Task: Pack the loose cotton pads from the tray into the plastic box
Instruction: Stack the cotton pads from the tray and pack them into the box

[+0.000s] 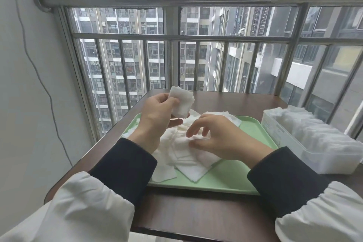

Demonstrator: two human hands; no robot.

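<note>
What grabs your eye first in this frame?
The left hand holds a small stack of cotton pads raised above the far-left of the green tray. Beside it, the right hand curls over the white pile of loose pads mid-tray. On the table, right side, the clear plastic box already holds many pads.

Soft fibrous cotton pads (182,155), smooth matt plastic tray (225,179), translucent plastic box (284,143).

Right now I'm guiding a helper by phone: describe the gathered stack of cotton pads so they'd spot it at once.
Find the green tray on the brown table. Above its far-left corner the left hand pinches a small stack of cotton pads. Unlike the loose pads lying scattered on the tray, it is lifted and squared up.
</note>
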